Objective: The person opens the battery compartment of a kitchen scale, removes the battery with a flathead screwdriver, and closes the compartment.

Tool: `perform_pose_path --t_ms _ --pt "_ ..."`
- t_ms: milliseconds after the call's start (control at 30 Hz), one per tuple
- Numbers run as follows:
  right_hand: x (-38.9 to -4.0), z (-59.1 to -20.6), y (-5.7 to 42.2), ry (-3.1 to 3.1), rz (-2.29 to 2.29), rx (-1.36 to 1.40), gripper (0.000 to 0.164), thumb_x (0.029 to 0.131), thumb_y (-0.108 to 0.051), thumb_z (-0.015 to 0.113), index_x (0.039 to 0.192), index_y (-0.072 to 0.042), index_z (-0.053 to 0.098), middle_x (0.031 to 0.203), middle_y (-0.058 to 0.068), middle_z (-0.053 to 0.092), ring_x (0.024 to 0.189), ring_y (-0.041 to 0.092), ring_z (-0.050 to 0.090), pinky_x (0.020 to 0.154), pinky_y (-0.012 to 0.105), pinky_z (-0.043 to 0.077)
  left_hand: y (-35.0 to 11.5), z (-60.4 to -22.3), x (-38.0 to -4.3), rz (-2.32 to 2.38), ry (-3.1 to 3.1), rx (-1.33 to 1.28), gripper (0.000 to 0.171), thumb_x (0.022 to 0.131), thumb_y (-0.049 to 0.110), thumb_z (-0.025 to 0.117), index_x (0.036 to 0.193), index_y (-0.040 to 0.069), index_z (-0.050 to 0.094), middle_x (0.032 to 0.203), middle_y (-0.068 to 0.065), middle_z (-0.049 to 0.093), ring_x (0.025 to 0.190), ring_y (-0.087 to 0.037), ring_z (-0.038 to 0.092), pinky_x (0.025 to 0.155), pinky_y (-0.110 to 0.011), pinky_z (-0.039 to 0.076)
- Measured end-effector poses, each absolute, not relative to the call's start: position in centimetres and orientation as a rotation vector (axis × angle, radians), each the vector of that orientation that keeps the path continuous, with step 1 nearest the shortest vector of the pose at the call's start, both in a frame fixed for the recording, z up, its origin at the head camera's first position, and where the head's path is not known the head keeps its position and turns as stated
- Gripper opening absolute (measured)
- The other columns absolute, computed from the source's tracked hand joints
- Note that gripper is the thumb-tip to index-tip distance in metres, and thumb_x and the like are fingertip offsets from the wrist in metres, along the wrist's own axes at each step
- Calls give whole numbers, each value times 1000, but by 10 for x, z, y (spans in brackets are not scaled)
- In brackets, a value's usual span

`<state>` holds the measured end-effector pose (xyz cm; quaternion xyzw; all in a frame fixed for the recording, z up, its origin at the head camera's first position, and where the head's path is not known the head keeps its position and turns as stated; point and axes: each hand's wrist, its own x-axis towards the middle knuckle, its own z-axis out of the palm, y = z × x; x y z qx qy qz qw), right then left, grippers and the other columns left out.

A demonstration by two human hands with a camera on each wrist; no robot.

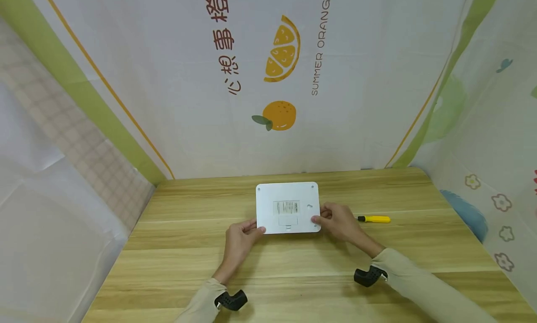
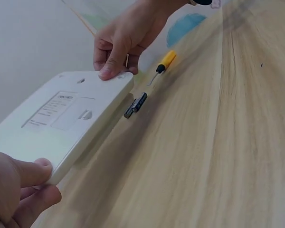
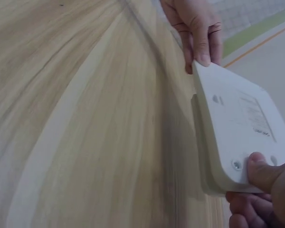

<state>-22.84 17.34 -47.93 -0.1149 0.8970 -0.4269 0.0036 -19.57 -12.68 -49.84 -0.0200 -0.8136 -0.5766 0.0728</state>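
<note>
Both hands hold a white, flat plastic device [image 1: 288, 192] by its sides, its back turned up and lifted off the wooden table. A printed label, a battery cover [image 1: 288, 221], a hanging slot and corner screws show on it. At its near left corner the left hand [image 1: 240, 241] pinches it, thumb on top and fingers beneath. My right hand [image 1: 339, 222] grips the near right corner the same way, its thumb on the back by a screw hole in the right wrist view. The device's underside is mostly hidden.
Two dark batteries [image 2: 136, 105] lie side by side on the table [image 1: 293, 271] close to the device. Right of the right hand lies a tool with a yellow handle [image 1: 377, 219] and thin metal shaft. White printed cloth [image 1: 344, 127] hangs behind and at both sides.
</note>
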Motion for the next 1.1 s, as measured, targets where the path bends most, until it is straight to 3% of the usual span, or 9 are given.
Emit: perform_pose_path --t_ms 200,600,867,1100 --pt "-229 -479 175 2878 -1378 -466 29 90 -20 81 108 1 72 91 4 76 78 12 68 65 22 60 -128 -490 -198 -1713 -2413 -110 36 86 6 83 115 -11 72 105 -23 75 91 -29 76 73 -25 66" --pt "-230 -484 183 3116 -1362 -768 27 83 -17 86 101 -2 72 88 5 77 72 10 69 60 20 61 -131 -488 -200 -1769 -2421 -271 29 93 5 75 119 -7 71 116 -22 72 104 -30 73 85 -27 64" --pt "-232 -489 185 3168 -1356 -1042 25 77 -13 89 92 -5 71 82 4 77 68 9 70 57 19 61 -133 -488 -202 -1637 -2400 -235 22 89 9 80 105 -6 77 101 -20 76 87 -25 76 70 -21 65" --pt "-235 -490 188 3240 -1306 -1269 31 71 -9 93 91 -8 70 80 2 77 68 10 73 57 25 64 -138 -486 -205 -1546 -2367 -396 16 85 5 82 99 -1 80 93 -13 78 82 -21 76 68 -22 65"
